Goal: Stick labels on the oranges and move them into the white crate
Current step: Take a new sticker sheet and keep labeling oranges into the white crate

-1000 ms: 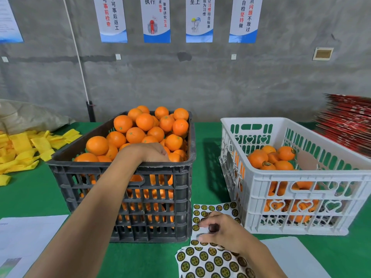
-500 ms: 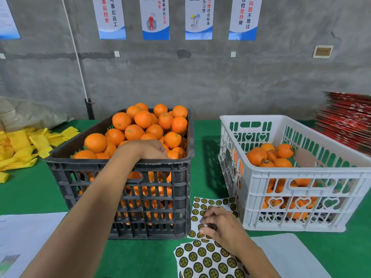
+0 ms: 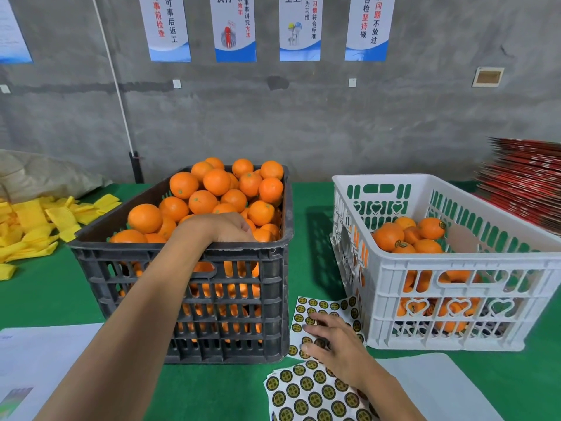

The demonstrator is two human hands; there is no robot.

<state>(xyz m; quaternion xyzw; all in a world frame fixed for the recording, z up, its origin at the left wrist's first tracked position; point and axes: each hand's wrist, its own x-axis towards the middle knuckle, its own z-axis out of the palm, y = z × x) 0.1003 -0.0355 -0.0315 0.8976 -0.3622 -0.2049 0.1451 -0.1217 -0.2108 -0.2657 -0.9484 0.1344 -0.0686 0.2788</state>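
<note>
A black crate (image 3: pixel 182 247) heaped with unlabelled oranges (image 3: pixel 217 182) stands at centre left. My left hand (image 3: pixel 230 229) reaches over its near rim, fingers curled down round an orange that is mostly hidden beneath the palm. The white crate (image 3: pixel 455 262) on the right holds several oranges (image 3: pixel 388 237), some showing round labels. A sheet of round gold-and-black labels (image 3: pixel 321 305) lies on the green table between the crates. My right hand (image 3: pixel 331 338) rests on it with fingers stretched out. A second label sheet (image 3: pixel 306 390) lies nearer to me.
Yellow foam nets (image 3: pixel 30 220) are piled at the left beside a grey sack (image 3: pixel 45 174). White papers lie at the near left (image 3: pixel 39 354) and near right (image 3: pixel 440 387). A stack of red flat cartons (image 3: pixel 522 183) sits at the right, against the concrete wall.
My right hand's fingers have uncurled from a pinch and now lie stretched on the label sheet. My left hand has stayed in the black crate.
</note>
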